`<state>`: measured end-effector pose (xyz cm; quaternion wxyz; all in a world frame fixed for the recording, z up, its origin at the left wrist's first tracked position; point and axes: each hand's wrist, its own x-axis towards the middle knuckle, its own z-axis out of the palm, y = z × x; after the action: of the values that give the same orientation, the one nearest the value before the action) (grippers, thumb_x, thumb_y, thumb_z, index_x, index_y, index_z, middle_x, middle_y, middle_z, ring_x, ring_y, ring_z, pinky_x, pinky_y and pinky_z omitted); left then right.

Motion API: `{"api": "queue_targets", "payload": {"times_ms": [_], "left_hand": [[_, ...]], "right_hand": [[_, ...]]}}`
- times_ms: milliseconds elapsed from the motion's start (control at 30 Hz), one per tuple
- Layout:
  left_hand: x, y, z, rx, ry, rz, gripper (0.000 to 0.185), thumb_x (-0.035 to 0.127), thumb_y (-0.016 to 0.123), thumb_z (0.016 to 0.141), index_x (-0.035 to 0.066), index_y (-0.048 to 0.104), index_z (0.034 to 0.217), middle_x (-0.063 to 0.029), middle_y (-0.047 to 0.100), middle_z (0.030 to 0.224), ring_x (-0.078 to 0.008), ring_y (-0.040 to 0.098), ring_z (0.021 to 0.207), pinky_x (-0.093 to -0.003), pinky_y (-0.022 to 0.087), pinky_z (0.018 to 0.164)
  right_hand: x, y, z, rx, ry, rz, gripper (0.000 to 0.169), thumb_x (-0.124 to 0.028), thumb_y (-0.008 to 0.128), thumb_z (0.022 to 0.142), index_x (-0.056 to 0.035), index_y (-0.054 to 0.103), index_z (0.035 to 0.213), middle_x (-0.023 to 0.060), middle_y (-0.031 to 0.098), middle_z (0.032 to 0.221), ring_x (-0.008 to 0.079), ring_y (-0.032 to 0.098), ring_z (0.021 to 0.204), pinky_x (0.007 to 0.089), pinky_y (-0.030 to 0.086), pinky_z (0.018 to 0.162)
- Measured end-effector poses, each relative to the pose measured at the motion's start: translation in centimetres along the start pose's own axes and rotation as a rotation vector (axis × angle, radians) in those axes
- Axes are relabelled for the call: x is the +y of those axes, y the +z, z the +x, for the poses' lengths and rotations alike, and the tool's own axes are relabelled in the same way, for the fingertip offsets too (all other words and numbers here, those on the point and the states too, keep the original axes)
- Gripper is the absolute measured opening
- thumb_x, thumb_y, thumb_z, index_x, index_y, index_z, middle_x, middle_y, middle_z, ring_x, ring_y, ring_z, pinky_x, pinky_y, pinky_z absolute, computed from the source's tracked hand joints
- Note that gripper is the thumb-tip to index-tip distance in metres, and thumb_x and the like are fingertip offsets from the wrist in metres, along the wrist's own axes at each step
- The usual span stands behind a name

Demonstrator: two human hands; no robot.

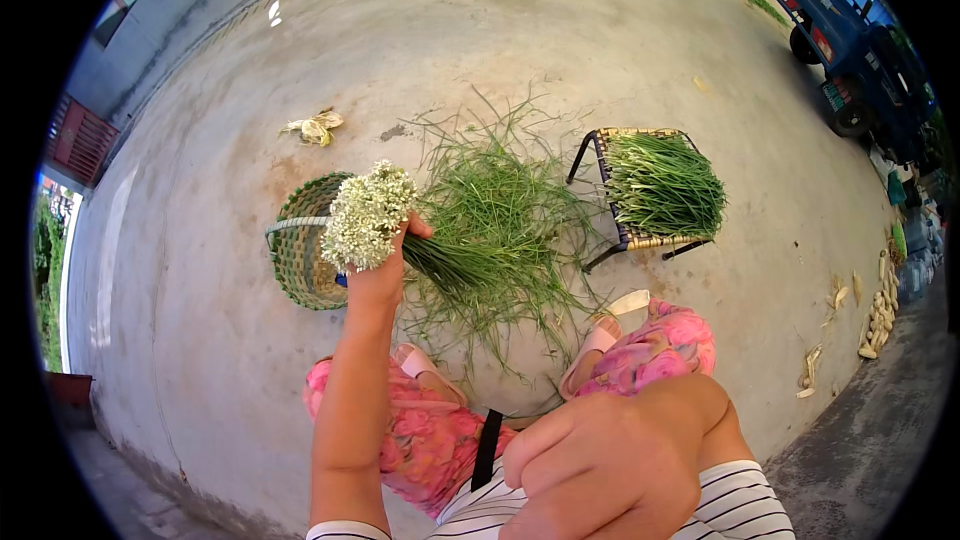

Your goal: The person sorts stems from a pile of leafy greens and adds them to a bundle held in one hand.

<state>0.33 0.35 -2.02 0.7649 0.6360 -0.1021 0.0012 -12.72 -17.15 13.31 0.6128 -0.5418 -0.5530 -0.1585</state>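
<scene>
My left hand point(382, 270) grips a bunch of garlic chive stems point(457, 261) just below their white flower heads point(369, 216). The stems trail to the right over a loose heap of green chive leaves and stems point(502, 180) on the concrete. Behind the flower heads, a woven basket point(300, 277) with a pale handle lies partly hidden. Close to the camera, my right hand point(607, 457) is raised with its fingers curled; its palm side is hidden, so whether it holds anything does not show. To the right, trimmed green chive stalks point(664, 187) lie on a woven-seat stool point(634, 240).
My feet in pale sandals point(589, 352) flank the near side of the heap. Dry husks point(315, 126) lie beyond the basket. Corn cobs point(879, 315) are piled at the right edge. A blue cargo tricycle point(847, 52) stands at the far right.
</scene>
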Motion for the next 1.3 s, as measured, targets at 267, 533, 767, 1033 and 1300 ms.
{"api": "queue_targets", "payload": {"times_ms": [267,533,767,1033,1300], "left_hand": [[2.5,-1.7,1.6,0.323,-0.077,-0.294,0.020,0.016,0.059,0.085,-0.001,0.055,0.094,-0.0018,0.046,0.065,-0.0118,0.043,0.060,-0.0249,0.040,0.058],[2.5,-4.8,0.5,0.395,-0.132,0.014,0.007,0.004,0.058,0.083,0.000,0.056,0.088,-0.0025,0.051,0.068,-0.0108,0.045,0.058,-0.0244,0.040,0.050],[2.4,-4.2,0.2,0.379,-0.222,0.011,0.008,0.002,0.059,0.081,0.000,0.054,0.087,-0.0043,0.049,0.066,-0.0140,0.045,0.056,-0.0266,0.039,0.051],[1.0,-5.3,0.7,0.363,-0.201,0.200,0.002,-0.003,0.052,0.081,-0.002,0.053,0.083,-0.0050,0.049,0.066,-0.0145,0.045,0.057,-0.0272,0.041,0.054],[-0.1,-4.6,1.6,0.315,-0.204,0.292,0.004,-0.005,0.051,0.081,-0.001,0.050,0.080,-0.0065,0.049,0.066,-0.0157,0.047,0.058,-0.0275,0.041,0.056]], "right_hand": [[9.7,-6.6,-6.1,0.232,0.711,-0.524,0.008,-0.011,0.063,0.077,-0.0039,0.064,0.080,0.0068,0.058,0.066,0.0133,0.052,0.054,0.0261,0.041,0.050],[20.6,-8.7,-25.4,0.691,1.576,-0.170,0.023,-0.026,0.054,0.086,-0.0055,0.059,0.095,0.0014,0.059,0.079,0.0092,0.054,0.068,0.0243,0.043,0.058],[19.0,-2.5,-49.9,0.236,2.170,-0.774,0.048,-0.028,0.059,0.070,-0.0034,0.053,0.111,0.0211,0.057,0.104,0.0399,0.053,0.100,0.0418,0.042,0.087],[20.1,-2.8,-49.4,0.318,2.377,-0.970,0.065,-0.041,0.061,0.073,-0.0028,0.039,0.121,0.0199,0.039,0.125,0.0395,0.039,0.114,0.0453,0.038,0.092],[27.7,3.5,-42.9,0.437,2.277,-0.895,0.065,-0.031,0.063,0.076,0.0003,0.030,0.123,0.0176,0.033,0.123,0.0366,0.034,0.113,0.0472,0.035,0.091]]}}
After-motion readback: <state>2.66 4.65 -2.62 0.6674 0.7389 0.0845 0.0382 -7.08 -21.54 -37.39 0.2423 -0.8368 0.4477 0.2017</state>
